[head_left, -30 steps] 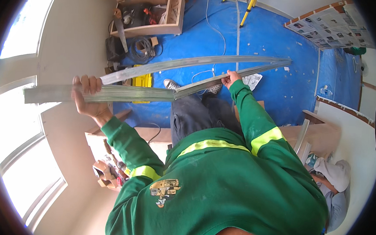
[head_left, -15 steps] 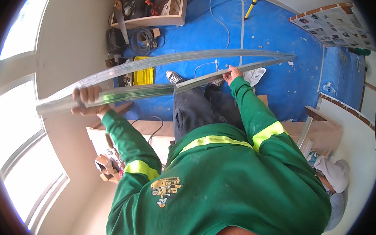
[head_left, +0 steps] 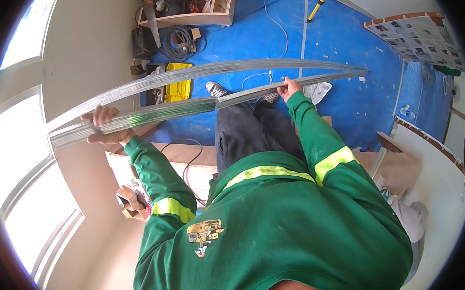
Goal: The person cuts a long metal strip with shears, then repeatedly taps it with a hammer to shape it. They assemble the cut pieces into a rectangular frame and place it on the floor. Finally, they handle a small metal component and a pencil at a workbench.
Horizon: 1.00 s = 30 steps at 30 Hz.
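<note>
Strips [head_left: 174,109] partly hide the hands [head_left: 292,89].

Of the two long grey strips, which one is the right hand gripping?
The nearer strip, closer to the trousers, with a visible step midway; the right hand grips it. The farther strip arcs unbroken beyond, clear of that hand.

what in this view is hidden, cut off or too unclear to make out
All in the head view:
- Left hand: its palm, hidden by the long silvery strips.
- Right shoe: partly covered by the strips and trousers.
- Wooden box: far side, cut off by the top edge.
- Yellow leg: upper end, cut off there too.
- Paper sheet: print too small.
- Window: outdoors lost in glare.
</note>
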Available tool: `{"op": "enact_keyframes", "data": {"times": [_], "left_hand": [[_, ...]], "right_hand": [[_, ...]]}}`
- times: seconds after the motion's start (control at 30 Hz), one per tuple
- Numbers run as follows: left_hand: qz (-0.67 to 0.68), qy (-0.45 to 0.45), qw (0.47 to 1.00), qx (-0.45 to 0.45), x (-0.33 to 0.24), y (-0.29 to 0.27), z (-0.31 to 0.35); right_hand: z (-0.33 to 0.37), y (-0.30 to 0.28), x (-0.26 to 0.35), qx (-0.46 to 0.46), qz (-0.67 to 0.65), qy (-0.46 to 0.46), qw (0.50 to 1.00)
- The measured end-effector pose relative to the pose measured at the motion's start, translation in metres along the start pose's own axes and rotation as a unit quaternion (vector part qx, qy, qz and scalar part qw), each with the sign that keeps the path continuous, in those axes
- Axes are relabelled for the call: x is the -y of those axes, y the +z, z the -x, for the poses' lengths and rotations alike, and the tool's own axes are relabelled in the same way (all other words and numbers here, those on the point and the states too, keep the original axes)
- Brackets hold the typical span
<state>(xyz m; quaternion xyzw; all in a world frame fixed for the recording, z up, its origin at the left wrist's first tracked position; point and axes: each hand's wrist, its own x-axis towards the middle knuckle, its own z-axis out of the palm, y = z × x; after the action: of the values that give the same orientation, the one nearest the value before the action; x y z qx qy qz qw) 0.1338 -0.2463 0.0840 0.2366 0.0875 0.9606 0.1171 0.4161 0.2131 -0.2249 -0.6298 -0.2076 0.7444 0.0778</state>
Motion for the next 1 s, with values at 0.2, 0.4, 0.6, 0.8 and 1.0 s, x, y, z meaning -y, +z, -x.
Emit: {"op": "enact_keyframes", "data": {"times": [0.2,0.4,0.6,0.8,1.0], "left_hand": [[-0.381,0.072,0.834,-0.393,-0.016,-0.039,0.016],[-0.153,0.065,0.965,-0.205,-0.024,-0.046,0.012],[-0.181,0.035,0.973,-0.136,0.007,-0.020,-0.019],[-0.544,0.086,0.745,-0.376,0.044,0.018,-0.043],[-0.118,-0.078,0.989,-0.029,0.037,0.016,-0.054]], "right_hand": [[0.012,0.003,0.011,0.012,0.010,0.002,1.000],[0.026,0.000,-0.002,0.016,-0.004,0.018,1.000],[0.025,-0.004,0.009,0.026,-0.028,0.009,0.999],[0.027,-0.001,0.010,-0.070,0.041,-0.010,0.997],[0.029,-0.009,-0.003,-0.036,0.042,0.000,0.998]]}}
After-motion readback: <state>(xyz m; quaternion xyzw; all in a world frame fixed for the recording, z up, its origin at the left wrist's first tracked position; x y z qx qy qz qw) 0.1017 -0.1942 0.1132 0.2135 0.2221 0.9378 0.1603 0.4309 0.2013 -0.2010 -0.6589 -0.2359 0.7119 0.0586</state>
